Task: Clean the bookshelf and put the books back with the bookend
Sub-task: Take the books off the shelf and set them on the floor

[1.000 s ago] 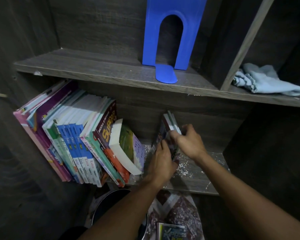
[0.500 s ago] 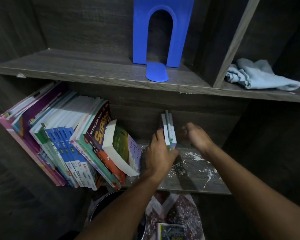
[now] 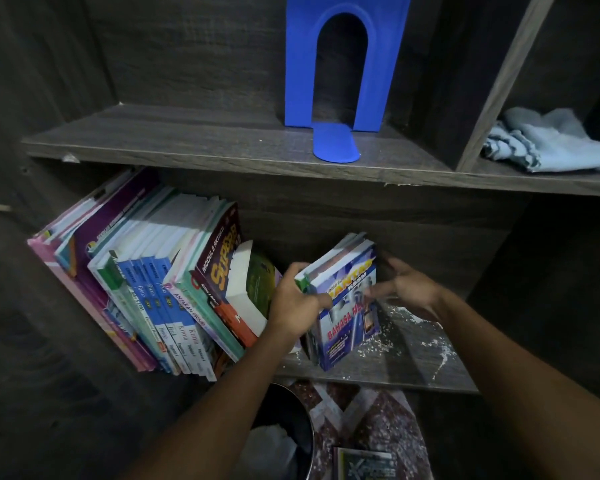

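I'm steadying book stack [image 3: 347, 308] on lower shelf [image 3: 416, 362].
L hand [image 3: 291, 301] grips left edge; R hand [image 3: 407, 289] at right edge, grip unclear; stack tips right, book row [image 3: 153, 271] lies left.

Lower shelf [image 3: 413, 372]: left hand [image 3: 293, 301] grips a small stack of books [image 3: 349, 317] at its left edge, thumb across the blue front cover, and the stack is tilted with its top to the right. The right hand [image 3: 407, 289] is at the stack's right side with fingers spread, too blurred to tell contact. Left of the hands, a row of books [image 3: 146, 271] leans leftward, and white crumbs [image 3: 395, 341] are scattered right of the stack. On the upper shelf [image 3: 187, 140] a blue bookend [image 3: 300, 64] stands upright just left of the divider, a crumpled pale cloth [image 3: 551, 143] lies in the right compartment, and a dark bin [image 3: 291, 420] and a lone book [image 3: 366, 465] are on the floor near.
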